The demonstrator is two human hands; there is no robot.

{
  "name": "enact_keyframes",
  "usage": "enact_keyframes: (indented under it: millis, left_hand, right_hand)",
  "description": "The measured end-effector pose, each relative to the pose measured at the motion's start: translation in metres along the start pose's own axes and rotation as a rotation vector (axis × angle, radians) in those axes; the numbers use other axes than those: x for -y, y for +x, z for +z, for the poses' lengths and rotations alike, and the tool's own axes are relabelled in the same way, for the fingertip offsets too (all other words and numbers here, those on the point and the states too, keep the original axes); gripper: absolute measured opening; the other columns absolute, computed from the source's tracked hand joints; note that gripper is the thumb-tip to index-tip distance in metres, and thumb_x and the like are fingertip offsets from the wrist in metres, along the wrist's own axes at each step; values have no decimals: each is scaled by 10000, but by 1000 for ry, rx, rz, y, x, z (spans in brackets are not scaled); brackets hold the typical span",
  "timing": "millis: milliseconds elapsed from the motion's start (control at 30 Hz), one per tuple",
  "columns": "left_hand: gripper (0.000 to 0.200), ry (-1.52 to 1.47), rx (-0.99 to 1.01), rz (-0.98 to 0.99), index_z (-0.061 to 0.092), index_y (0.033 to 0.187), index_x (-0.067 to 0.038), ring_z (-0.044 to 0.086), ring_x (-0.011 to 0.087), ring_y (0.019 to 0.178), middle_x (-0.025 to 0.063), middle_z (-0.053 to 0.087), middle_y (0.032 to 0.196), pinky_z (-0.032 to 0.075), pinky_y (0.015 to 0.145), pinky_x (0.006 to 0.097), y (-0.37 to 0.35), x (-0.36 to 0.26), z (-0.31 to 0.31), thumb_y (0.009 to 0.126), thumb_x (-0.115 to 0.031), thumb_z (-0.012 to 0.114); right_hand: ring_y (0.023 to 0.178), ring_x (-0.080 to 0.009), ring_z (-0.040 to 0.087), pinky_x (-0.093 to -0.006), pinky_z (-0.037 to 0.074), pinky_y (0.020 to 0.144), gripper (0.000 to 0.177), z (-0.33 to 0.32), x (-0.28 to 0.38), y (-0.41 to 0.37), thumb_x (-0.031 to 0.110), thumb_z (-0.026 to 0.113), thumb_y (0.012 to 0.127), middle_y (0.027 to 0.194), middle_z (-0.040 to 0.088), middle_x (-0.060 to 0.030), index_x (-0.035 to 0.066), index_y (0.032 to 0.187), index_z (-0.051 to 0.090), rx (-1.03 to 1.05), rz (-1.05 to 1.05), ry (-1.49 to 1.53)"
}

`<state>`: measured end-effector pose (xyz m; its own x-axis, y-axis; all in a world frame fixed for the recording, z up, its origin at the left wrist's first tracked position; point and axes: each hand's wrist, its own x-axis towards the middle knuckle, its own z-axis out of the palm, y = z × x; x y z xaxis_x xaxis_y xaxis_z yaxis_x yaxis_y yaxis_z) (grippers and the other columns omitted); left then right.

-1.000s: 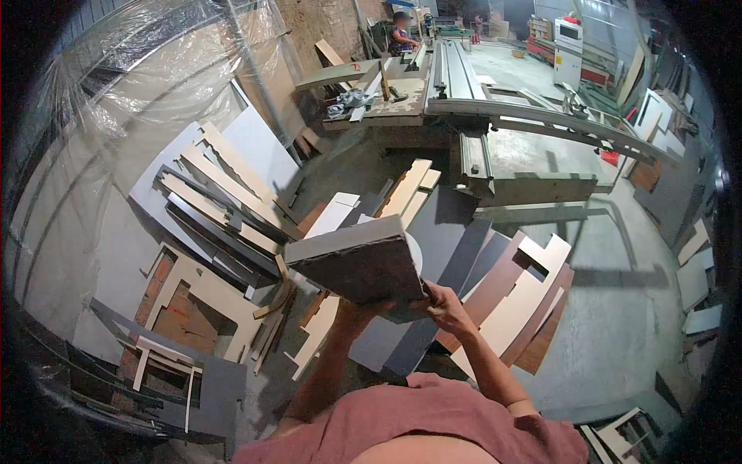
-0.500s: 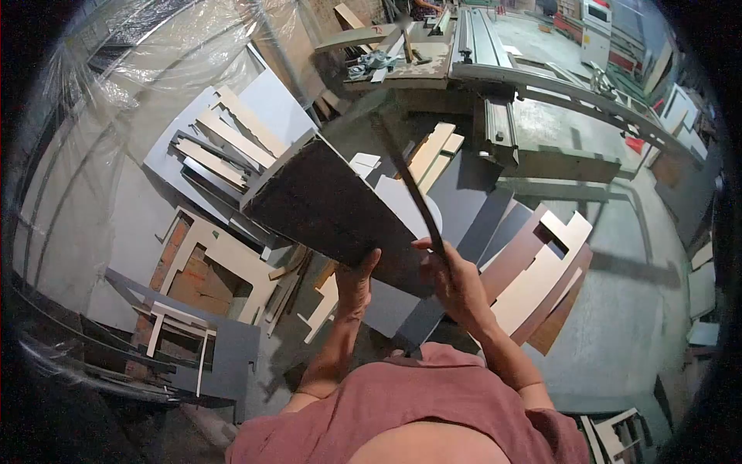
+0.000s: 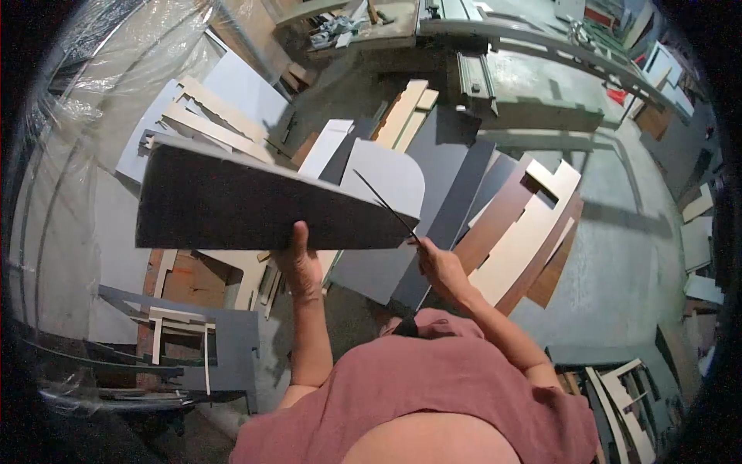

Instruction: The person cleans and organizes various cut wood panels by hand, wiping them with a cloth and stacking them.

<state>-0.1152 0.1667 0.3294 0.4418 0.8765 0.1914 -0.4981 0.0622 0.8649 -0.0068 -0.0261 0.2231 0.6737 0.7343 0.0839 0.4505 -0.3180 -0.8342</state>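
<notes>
A dark grey board [image 3: 232,201] with a pale upper edge is held up in front of me, its broad face toward me. My left hand [image 3: 300,263] grips its lower edge, thumb lying on the face. In my right hand [image 3: 439,267] is a long, narrow dark file [image 3: 380,199], fingers wrapped round its lower end. The file slants up and left, overlapping the board's right end in this view. Behind that end lies a pale panel with a rounded corner [image 3: 390,174].
Cut panels [image 3: 533,220] in cream and brown lean at the right. Boards with cutouts [image 3: 193,278] lie at the lower left, beside clear plastic sheeting [image 3: 100,131]. A sliding machine rail [image 3: 533,42] crosses the back. More offcuts [image 3: 618,402] sit at the lower right.
The board has swung to the left and lies more level, its left end lower. My left hand moved left with it. The file has turned edge-on, its tip tilting left and lower.
</notes>
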Motion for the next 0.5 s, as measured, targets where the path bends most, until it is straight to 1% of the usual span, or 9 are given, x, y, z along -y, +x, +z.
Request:
enact_keyframes:
  millis: [67,100,133,200,267,300,367,467,500]
  left_hand:
    - [723,-79,52,70,344,1246,-90,393,195,1104,45,424,1164,318,989,389,6,-9,-4,667,-246,748]
    - [755,-46,-43,51,340,1257,-89,394,207,1117,57,424,1178,294,1006,415,-2,-27,7,654,-275,754]
    - [760,-98,-9,60,340,1256,-69,407,226,1109,79,420,1191,306,994,420,2,-31,3,654,-281,754]
    - [769,-111,-6,144,336,1261,-56,420,242,1101,87,425,1192,319,979,426,18,-25,-25,660,-301,749]
    - [768,-85,-103,153,340,1262,-51,424,244,1095,86,434,1189,334,963,422,13,-41,-15,669,-332,738]
    - [767,-112,-111,136,341,1261,-49,426,240,1095,87,435,1189,333,962,435,17,-40,-20,674,-351,730]
    - [769,-159,-102,122,342,1259,-46,427,242,1095,91,432,1190,333,961,443,20,-41,-20,671,-353,731]
    - [777,-187,-102,118,338,1255,-41,419,249,1108,100,421,1200,333,960,463,21,-39,-14,666,-357,734]
    - [780,-198,-122,117,336,1257,-42,413,251,1115,99,419,1204,328,965,460,22,-36,-12,666,-360,734]
  right_hand:
    - [697,-417,560,-486,414,584,304,17,-54,-1,48,448,787,702,562,-237,94,1087,424,-21,119,-95]
    - [697,-424,557,-494,409,594,268,19,-73,-4,59,437,797,712,560,-248,87,1063,431,-26,219,-159]
    - [696,-445,537,-478,416,582,187,29,-118,-8,102,402,831,745,556,-265,61,1005,457,-57,152,-152]
    - [575,-211,552,-320,435,469,294,35,-175,-19,243,383,899,696,562,-124,51,1113,448,183,287,-83]
    - [517,-112,462,-243,357,407,347,28,-167,-25,293,365,918,653,503,-35,54,1157,445,99,327,447]
    - [517,-112,462,-243,357,407,347,15,-146,-20,293,365,918,653,503,-35,54,1157,445,86,312,440]
    - [465,-72,344,-200,265,389,379,-15,-82,-10,330,365,923,613,426,5,59,1175,444,175,539,940]
    - [460,-55,303,-190,222,392,381,-29,-41,2,328,378,920,607,407,16,68,1192,436,288,433,969]
    - [474,-49,326,-197,253,414,336,-27,-31,3,322,384,905,610,421,37,115,1144,499,331,452,941]
